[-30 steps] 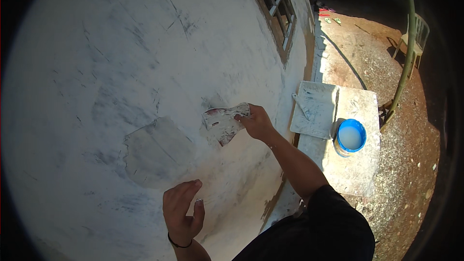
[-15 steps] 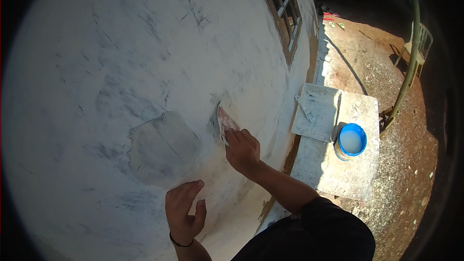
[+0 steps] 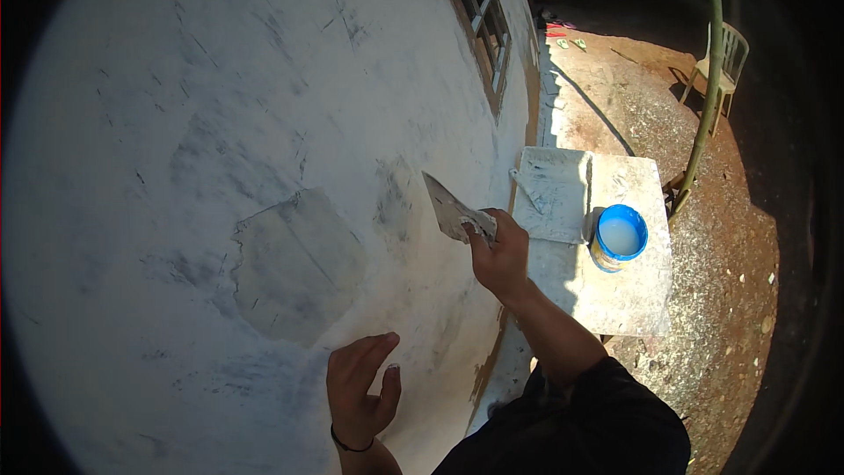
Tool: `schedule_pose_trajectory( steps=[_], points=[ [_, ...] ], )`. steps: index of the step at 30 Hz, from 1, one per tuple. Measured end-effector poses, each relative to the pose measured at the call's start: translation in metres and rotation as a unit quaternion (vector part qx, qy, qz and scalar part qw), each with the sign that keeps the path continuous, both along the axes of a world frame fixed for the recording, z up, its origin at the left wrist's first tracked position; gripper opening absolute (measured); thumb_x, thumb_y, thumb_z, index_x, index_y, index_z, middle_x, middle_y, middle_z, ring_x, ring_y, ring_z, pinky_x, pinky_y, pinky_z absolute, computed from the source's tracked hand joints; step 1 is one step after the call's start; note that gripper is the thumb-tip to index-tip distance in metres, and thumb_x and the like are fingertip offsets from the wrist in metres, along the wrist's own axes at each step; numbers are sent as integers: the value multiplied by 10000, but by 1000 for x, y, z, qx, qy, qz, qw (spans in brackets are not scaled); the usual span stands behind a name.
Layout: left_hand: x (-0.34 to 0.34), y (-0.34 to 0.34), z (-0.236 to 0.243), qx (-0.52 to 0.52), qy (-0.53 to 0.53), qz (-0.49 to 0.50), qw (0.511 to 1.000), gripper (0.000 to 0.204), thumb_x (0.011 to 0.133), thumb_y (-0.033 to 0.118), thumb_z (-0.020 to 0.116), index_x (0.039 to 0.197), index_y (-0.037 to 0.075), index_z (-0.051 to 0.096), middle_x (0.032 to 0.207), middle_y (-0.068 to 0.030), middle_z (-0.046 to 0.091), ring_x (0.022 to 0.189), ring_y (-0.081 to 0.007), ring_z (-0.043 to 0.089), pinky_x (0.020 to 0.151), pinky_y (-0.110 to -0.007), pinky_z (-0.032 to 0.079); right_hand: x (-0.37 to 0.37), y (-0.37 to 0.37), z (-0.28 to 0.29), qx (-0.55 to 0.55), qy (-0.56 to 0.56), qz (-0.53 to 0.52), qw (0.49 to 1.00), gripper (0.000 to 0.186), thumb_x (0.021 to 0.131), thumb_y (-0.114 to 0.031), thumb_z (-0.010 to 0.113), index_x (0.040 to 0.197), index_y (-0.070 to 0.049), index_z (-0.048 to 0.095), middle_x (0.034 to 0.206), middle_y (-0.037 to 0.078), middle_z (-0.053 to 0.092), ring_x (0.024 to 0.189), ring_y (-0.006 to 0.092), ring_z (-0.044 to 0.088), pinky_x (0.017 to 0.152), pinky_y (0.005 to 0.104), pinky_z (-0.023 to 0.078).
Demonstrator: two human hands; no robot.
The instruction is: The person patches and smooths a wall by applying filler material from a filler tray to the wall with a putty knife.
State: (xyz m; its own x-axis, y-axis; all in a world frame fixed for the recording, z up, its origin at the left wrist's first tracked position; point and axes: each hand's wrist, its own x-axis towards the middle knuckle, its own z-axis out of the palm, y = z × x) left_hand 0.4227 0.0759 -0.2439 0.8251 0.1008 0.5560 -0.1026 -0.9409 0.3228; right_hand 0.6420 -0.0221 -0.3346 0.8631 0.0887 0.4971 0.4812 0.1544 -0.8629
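Observation:
My right hand (image 3: 503,255) grips a putty knife (image 3: 453,208), its wide flat blade pointing up and left and smeared with pale filler. The blade is just right of a grey smeared patch (image 3: 396,198) on the white wall (image 3: 290,62); whether it touches the wall I cannot tell. A larger, rough-edged grey patch (image 3: 299,264) shows further left. Below that patch my left hand (image 3: 362,387) is held near the wall, fingers curved and thumb apart, with nothing in it. A black band circles the left wrist.
On the right, a whitish board (image 3: 629,308) carries a blue-rimmed bucket (image 3: 620,233) of milky liquid and a pale tray (image 3: 558,185) with a putty-covered tool (image 3: 530,191) in it. A bent pole (image 3: 710,79), a plastic chair (image 3: 725,62) and sandals (image 3: 571,43) are further off. A barred window (image 3: 479,13) opens in the wall.
My right hand has drawn the putty knife rightward off the smaller patch and turned it, showing more of the blade. My left hand has shifted slightly right. The view has turned a little.

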Motion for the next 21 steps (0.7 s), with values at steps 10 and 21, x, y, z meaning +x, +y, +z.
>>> schedule_pose_trajectory(
  steps=[10, 21],
  points=[
    [42, -18, 24, 58, 34, 30, 997, 310, 775, 53, 546, 1059, -40, 630, 1004, -187, 665, 937, -318, 610, 851, -376, 463, -62, 52, -12, -139, -303, -73, 940, 193, 743, -115, 586, 890, 8, 603, 879, 154, 638, 758, 185, 576, 575, 262, 467],
    [78, -25, 33, 83, -3, 57, 995, 396, 707, -3, 516, 1086, -28, 628, 975, -206, 669, 911, -321, 612, 830, -372, 461, 41, -12, -32, 17, 12, 169, 985, 166, 725, -18, 703, 880, -4, 645, 748, 134, 637, 623, 265, 591, 553, 345, 467]
  ],
)
